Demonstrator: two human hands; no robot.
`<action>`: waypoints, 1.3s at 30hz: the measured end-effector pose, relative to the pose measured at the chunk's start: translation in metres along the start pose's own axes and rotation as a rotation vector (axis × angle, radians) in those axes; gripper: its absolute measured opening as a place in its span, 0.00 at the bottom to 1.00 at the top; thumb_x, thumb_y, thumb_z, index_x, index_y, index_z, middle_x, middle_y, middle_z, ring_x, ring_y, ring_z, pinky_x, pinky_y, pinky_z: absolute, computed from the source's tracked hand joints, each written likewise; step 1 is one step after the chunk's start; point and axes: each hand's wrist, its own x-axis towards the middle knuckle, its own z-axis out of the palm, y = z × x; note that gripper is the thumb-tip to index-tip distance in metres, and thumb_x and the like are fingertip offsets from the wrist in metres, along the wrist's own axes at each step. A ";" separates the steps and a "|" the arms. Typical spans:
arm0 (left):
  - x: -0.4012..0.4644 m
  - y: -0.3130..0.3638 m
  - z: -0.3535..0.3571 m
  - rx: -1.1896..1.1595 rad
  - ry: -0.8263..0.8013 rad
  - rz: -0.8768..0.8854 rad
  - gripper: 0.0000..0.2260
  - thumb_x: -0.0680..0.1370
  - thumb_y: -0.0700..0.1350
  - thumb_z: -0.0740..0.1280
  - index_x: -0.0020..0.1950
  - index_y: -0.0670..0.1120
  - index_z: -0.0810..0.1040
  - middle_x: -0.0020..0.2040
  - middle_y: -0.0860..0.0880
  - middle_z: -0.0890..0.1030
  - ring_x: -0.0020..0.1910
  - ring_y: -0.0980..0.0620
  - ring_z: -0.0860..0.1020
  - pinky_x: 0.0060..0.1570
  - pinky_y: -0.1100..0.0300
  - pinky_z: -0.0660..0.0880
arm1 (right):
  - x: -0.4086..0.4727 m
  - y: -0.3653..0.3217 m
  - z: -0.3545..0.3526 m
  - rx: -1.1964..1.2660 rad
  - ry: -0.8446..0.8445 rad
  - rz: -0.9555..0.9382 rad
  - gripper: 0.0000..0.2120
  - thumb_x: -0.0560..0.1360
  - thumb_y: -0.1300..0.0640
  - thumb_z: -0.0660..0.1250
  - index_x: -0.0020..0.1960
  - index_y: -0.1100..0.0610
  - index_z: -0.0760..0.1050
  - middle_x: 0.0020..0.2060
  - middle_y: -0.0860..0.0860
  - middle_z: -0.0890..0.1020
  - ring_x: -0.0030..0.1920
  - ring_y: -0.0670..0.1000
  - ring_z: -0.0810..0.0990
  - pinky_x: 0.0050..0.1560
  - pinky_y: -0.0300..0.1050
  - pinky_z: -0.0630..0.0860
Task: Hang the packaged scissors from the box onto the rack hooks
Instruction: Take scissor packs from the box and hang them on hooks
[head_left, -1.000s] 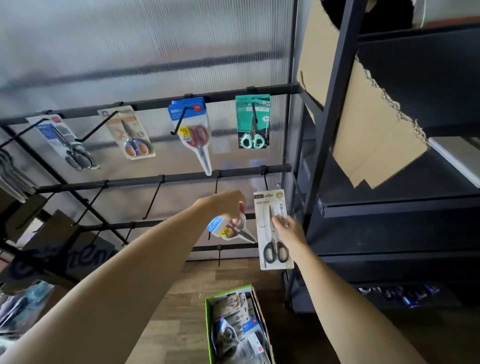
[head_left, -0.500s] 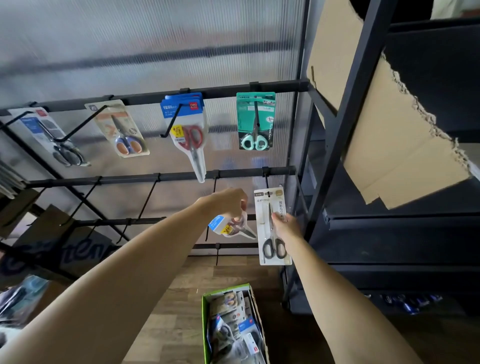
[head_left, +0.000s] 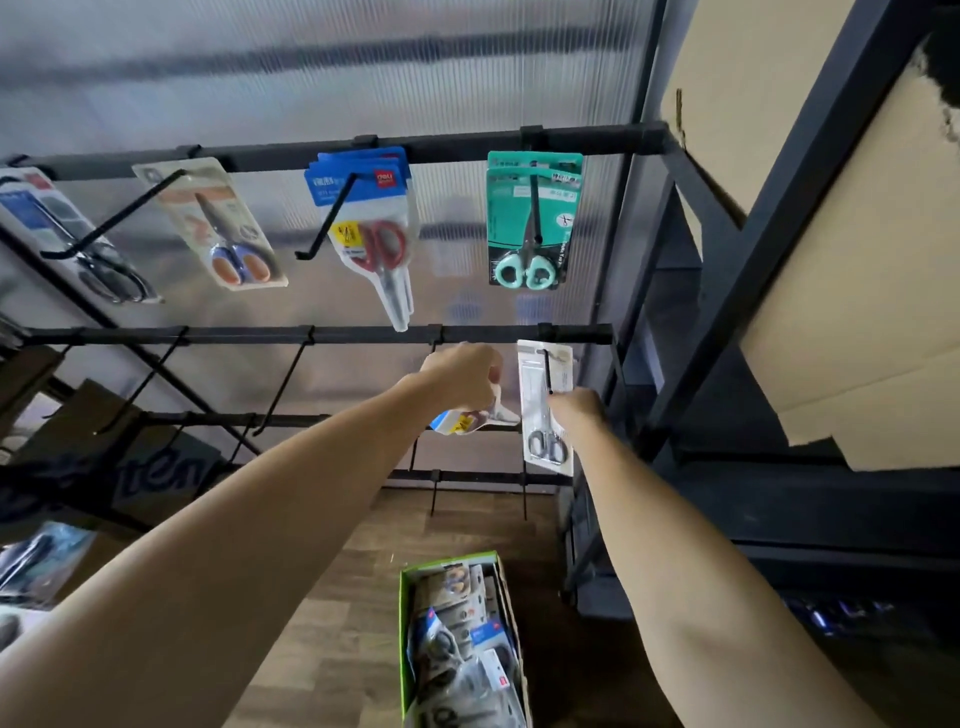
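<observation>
A cloudy plastic wall (head_left: 311, 67) stands behind a black rack (head_left: 467, 148) with long hooks, above a wood floor (head_left: 337, 623). On the top bar, from left to right, hang a dark pack (head_left: 78, 244), a tan pack (head_left: 218, 223), a blue pack with red scissors (head_left: 371, 218) and a green pack (head_left: 530, 218).

Lower down, the left hand (head_left: 460, 382) is curled around a small blue pack (head_left: 467, 418). It looks light and a bit bendy, so it may flop. Holding it near the top hole would help it slide onto a hook.

Next to it, the right hand (head_left: 576, 408) pinches the side of a white pack (head_left: 545, 405). The top of this pack is already on the hook (head_left: 546, 371) under the middle bar. The card looks flat and stiff, and the plastic front may be slippery, so the edge is a good place to hold.

Below, the green box (head_left: 410, 639) on the floor holds more packs.
</observation>
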 end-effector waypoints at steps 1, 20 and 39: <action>0.000 -0.002 0.001 -0.019 0.009 -0.015 0.10 0.71 0.43 0.71 0.50 0.55 0.79 0.47 0.55 0.79 0.44 0.51 0.78 0.34 0.62 0.70 | 0.000 0.000 0.000 0.009 -0.003 0.005 0.17 0.75 0.52 0.67 0.59 0.62 0.77 0.52 0.58 0.82 0.43 0.54 0.80 0.39 0.41 0.72; -0.066 -0.025 -0.010 -0.077 -0.063 0.067 0.12 0.72 0.36 0.72 0.52 0.50 0.83 0.52 0.50 0.83 0.47 0.51 0.78 0.45 0.62 0.75 | -0.099 0.014 0.006 -0.213 -0.574 -0.334 0.29 0.68 0.60 0.77 0.66 0.53 0.73 0.62 0.47 0.78 0.59 0.50 0.77 0.58 0.46 0.75; -0.160 -0.109 -0.006 -0.329 0.199 -0.198 0.07 0.73 0.44 0.73 0.48 0.45 0.79 0.43 0.49 0.77 0.38 0.51 0.74 0.38 0.63 0.68 | -0.193 0.046 0.041 0.296 -0.530 -0.281 0.14 0.72 0.56 0.76 0.55 0.58 0.79 0.44 0.58 0.86 0.40 0.57 0.84 0.45 0.53 0.81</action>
